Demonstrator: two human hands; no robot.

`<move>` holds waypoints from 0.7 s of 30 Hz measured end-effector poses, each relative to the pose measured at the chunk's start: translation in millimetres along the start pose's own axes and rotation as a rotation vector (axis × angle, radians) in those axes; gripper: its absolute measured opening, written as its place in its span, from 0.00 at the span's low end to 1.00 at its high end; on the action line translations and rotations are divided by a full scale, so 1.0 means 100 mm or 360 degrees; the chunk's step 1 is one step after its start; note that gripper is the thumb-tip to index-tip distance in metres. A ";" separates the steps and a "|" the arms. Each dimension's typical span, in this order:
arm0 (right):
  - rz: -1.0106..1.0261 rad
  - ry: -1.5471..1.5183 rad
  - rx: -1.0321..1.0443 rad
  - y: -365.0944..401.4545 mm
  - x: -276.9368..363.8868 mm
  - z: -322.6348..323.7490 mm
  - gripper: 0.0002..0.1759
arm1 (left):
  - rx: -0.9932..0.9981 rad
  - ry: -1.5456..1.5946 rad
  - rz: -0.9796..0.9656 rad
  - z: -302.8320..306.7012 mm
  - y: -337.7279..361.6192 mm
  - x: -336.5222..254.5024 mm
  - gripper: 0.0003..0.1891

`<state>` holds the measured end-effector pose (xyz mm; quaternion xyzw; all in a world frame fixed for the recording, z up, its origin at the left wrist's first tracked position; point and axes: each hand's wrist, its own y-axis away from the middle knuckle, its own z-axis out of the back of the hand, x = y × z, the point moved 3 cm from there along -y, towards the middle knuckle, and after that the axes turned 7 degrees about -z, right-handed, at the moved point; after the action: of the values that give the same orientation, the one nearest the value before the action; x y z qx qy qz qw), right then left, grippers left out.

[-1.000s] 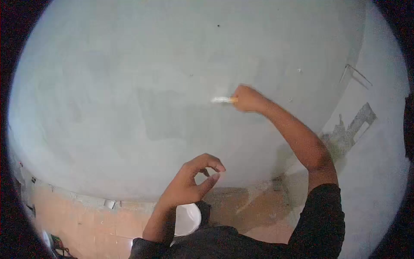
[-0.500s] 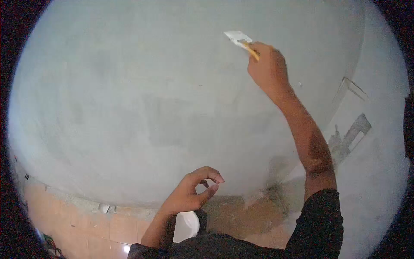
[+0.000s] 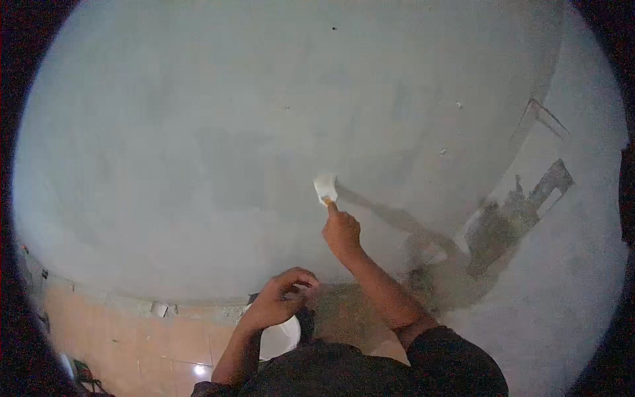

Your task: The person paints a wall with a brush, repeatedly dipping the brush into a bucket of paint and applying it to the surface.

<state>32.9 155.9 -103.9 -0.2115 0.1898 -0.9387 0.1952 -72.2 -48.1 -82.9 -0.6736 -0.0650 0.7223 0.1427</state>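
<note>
A paintbrush (image 3: pixel 325 188) with white bristles and a yellowish handle is gripped in my right hand (image 3: pixel 342 231). Its bristle end points up and lies against or very near the grey-white wall (image 3: pixel 165 198); actual contact is hard to tell. Lower and to the left, my left hand (image 3: pixel 283 296) hovers loosely curled, with nothing visible in it and its thumb apart from the fingers. Behind the left wrist a white bucket (image 3: pixel 281 339) shows in part, the rest hidden by my forearm and dark shirt.
Orange-tan floor tiles (image 3: pixel 126 331) run along the wall's foot at lower left. A small pale chunk (image 3: pixel 159 309) lies by that edge. On the right, an adjoining wall (image 3: pixel 575 264) carries a rough dark patch (image 3: pixel 509 221) near the corner.
My right hand has come down and to the left with the paintbrush, from high on the wall to its middle. My left hand has shifted slightly left and down.
</note>
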 end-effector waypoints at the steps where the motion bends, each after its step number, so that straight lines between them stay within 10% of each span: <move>1: 0.0063 -0.0072 -0.0018 0.09 -0.12 -0.19 0.22 | -0.0005 -0.0007 0.0012 0.00 0.02 0.04 0.11; 5: 0.0079 -0.0440 0.0033 0.40 -0.76 -0.72 0.16 | -0.0132 -0.0092 0.0124 -0.08 0.02 0.10 0.08; 7: -0.0875 -0.1043 0.1129 0.58 -0.99 -0.91 0.13 | -0.0201 -0.0081 0.0079 -0.11 0.00 0.12 0.07; 12: -0.1548 -0.1865 0.0846 0.43 -1.11 -0.74 0.15 | -0.0228 -0.0054 0.0215 -0.29 0.01 0.30 0.07; 21: -0.0906 -0.2090 0.0732 -0.38 -0.78 0.94 0.18 | -0.0136 -0.0116 0.0305 -0.89 -0.19 0.49 0.08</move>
<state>131.8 197.2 -33.5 -0.7227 -0.2284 -0.6498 0.0574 15.8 -24.3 -131.7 -0.6554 -0.0361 0.7532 0.0417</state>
